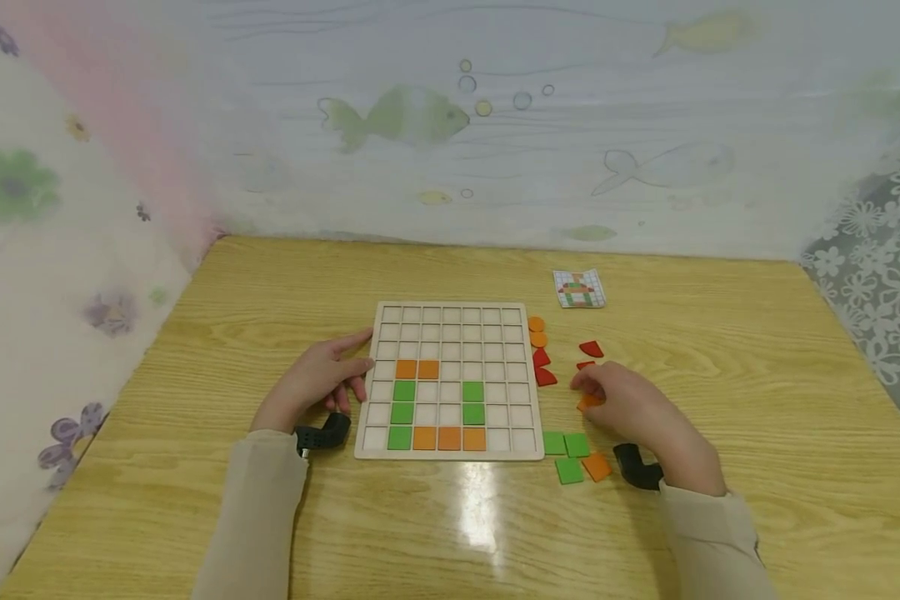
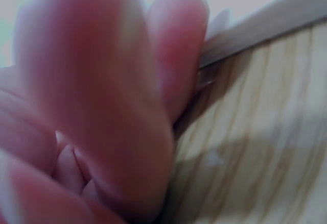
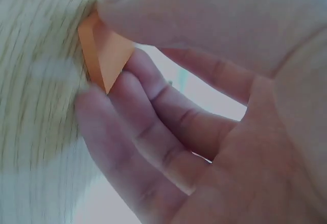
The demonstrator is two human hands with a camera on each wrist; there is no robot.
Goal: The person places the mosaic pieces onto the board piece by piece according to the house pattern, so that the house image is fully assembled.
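Note:
A pale wooden grid board (image 1: 450, 350) lies flat on the table. Several orange tiles (image 1: 448, 438) and green tiles (image 1: 401, 412) sit in its cells. My left hand (image 1: 311, 379) rests at the board's left edge, thumb and index fingertip touching it, the other fingers loosely bent. To the right of the board, my right hand (image 1: 637, 408) pinches an orange tile (image 3: 110, 53) between thumb and fingertips, close to the tabletop. The right wrist view shows this tile tilted, partly covered by the thumb. Two red pieces with a curved side (image 1: 591, 349) lie just beyond that hand, one partly hidden.
Loose green tiles (image 1: 569, 471) and another orange tile (image 1: 597, 467) lie by the board's lower right corner. Orange discs (image 1: 537, 332) and red pieces (image 1: 544, 377) line its right edge. A small printed pattern card (image 1: 579, 292) is farther back, before the wall.

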